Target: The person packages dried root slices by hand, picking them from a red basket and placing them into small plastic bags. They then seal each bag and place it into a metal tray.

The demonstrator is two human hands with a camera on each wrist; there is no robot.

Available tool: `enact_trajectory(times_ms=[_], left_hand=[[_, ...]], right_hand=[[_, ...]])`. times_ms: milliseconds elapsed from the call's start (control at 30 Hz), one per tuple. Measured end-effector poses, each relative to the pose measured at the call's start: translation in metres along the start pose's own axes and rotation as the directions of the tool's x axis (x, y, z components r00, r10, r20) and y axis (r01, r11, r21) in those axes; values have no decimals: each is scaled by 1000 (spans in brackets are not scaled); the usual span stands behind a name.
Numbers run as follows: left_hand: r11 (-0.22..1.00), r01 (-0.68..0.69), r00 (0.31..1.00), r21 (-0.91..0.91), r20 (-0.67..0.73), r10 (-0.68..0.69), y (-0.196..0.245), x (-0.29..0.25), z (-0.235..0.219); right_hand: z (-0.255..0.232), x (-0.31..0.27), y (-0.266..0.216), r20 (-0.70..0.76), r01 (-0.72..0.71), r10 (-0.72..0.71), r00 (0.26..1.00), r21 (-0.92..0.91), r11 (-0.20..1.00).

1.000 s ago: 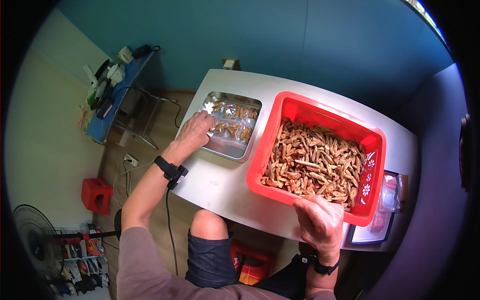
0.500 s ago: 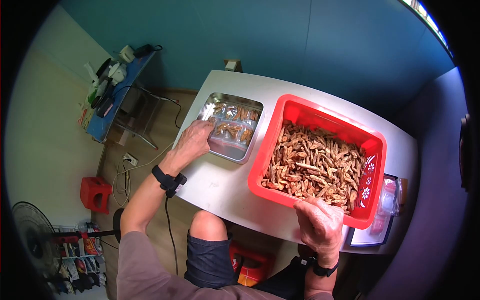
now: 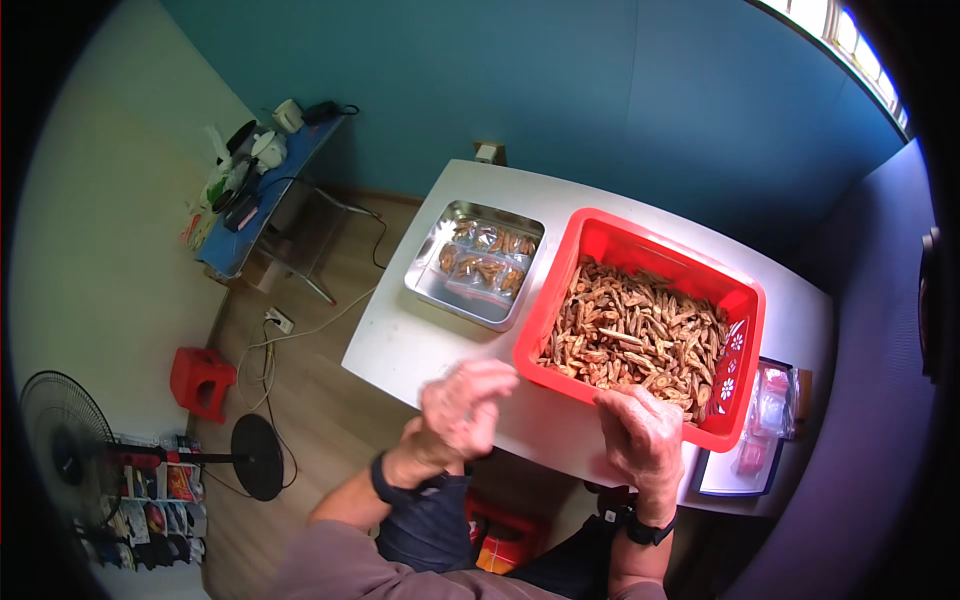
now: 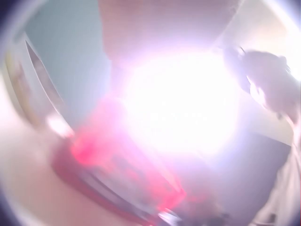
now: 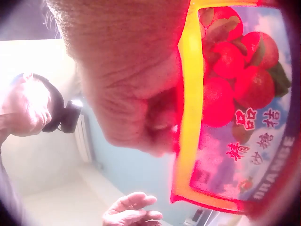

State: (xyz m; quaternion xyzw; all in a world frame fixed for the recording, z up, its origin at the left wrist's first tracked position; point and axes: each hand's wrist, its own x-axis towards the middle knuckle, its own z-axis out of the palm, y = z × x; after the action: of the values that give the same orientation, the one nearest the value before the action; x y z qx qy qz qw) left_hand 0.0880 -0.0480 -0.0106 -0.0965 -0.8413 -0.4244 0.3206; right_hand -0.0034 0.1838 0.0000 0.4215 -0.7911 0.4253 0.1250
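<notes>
My left hand (image 3: 462, 410), motion-blurred, is over the table's front edge with fingers loosely bent and nothing seen in them. Its fingers (image 5: 136, 202) also show in the right wrist view. My right hand (image 3: 642, 432) is at the near rim of a red plastic basket (image 3: 552, 378), fingers curled just above the rim; nothing shows in them. Brown dried root slices (image 3: 650, 330) fill the basket's lower part. Left of it stands a shallow metal tray (image 3: 432, 285) holding small clear zip bags (image 3: 482, 268) of similar slices in two rows. Glare washes out the left wrist view.
Both containers stand on a white table (image 3: 385, 345). Flat packs of clear bags (image 3: 768, 405) lie on a dark-edged board (image 3: 720, 478) at right. A floor fan (image 3: 65, 445), a red stool (image 3: 203, 383) and a blue side table (image 3: 290, 165) stand to the left.
My left hand has left the metal tray and come back toward my body and to the right. A bag of slices shows where its fingers were. My right hand stays at the basket rim.
</notes>
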Motion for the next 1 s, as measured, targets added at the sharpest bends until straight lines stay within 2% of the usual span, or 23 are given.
enact_trajectory(times_ms=[33, 100, 200, 267, 300, 333, 367, 400, 433, 467, 500, 533, 567, 600, 700, 733, 767, 833, 867, 900, 967, 1000], left_hand=[[994, 22, 1000, -103, -8, -23, 10, -3, 13], [981, -3, 999, -194, 50, 13, 26, -1, 33], [927, -74, 992, -368, 66, 105, 47, 22, 62], [865, -128, 983, -484, 52, 175, 61, 42, 79], [829, -147, 978, -540, 48, 205, 67, 50, 87], [812, -157, 972, -562, 56, 226, 71, 57, 94], [800, -183, 969, -572, 32, 244, 75, 63, 99], [784, -199, 968, -588, 8, 251, 78, 67, 101], [768, -214, 967, -604, -18, 256, 77, 70, 104], [761, -207, 970, -614, -24, 244, 73, 70, 108], [759, -169, 980, -629, -23, 199, 68, 69, 111], [756, -126, 988, -642, -14, 153, 64, 66, 111], [775, -92, 994, -626, -9, 110, 60, 69, 108], [779, -55, 998, -625, -21, 55, 54, 68, 108], [812, 63, 998, -580, 20, -63, 39, 66, 109], [837, 68, 997, -543, 18, -70, 33, 68, 106], [856, 70, 997, -512, 18, -71, 26, 69, 103], [901, 55, 997, -431, -20, -70, 12, 76, 91], [879, 166, 984, -447, 23, -175, 8, 78, 84], [886, 190, 980, -423, 28, -197, 2, 82, 75], [822, 318, 940, -471, 45, -338, -11, 80, 68], [819, 294, 942, -492, 7, -334, -15, 82, 65]], right_hand=[[-1, 0, -1, 0, -6, 6, 1000, -4, 1000], [-3, 1, -1, 10, -12, 12, 1000, 2, 1000], [-6, -4, 5, 37, -12, 11, 999, 33, 999], [-10, -5, 9, 65, 20, -28, 997, 124, 992], [-6, -10, 2, -16, -101, 114, 993, 365, 925], [-4, -23, 3, -12, -105, 117, 993, 359, 927], [-2, -43, 9, -20, -281, 340, 940, 519, 807], [-1, -54, 8, 15, -420, 547, 837, 658, 625], [-2, -62, 11, 85, -507, 717, 691, 765, 397], [-3, -65, 20, 89, -521, 724, 684, 754, 399], [-6, -51, 20, -89, -430, 602, 794, 618, 658], [-8, -37, 17, -222, -303, 423, 878, 426, 852], [-10, -25, 14, -307, -146, 201, 930, 193, 970], [-17, -18, 12, -223, -190, 187, 957, 6, 982], [-21, -3, 4, -157, -199, 187, 970, -60, 978], [-18, 2, 4, -184, -153, 138, 973, -71, 986], [-22, 6, -4, -135, -213, 203, 970, -66, 975], [-24, 5, -1, -155, -196, 179, 972, -99, 976], [-26, 7, -5, -140, -221, 206, 968, -103, 970], [-30, 7, -6, -115, -200, 185, 976, -134, 971], [-40, 7, -10, 15, -208, 214, 977, -175, 962], [-45, 6, -9, 68, -172, 192, 979, -234, 957]])
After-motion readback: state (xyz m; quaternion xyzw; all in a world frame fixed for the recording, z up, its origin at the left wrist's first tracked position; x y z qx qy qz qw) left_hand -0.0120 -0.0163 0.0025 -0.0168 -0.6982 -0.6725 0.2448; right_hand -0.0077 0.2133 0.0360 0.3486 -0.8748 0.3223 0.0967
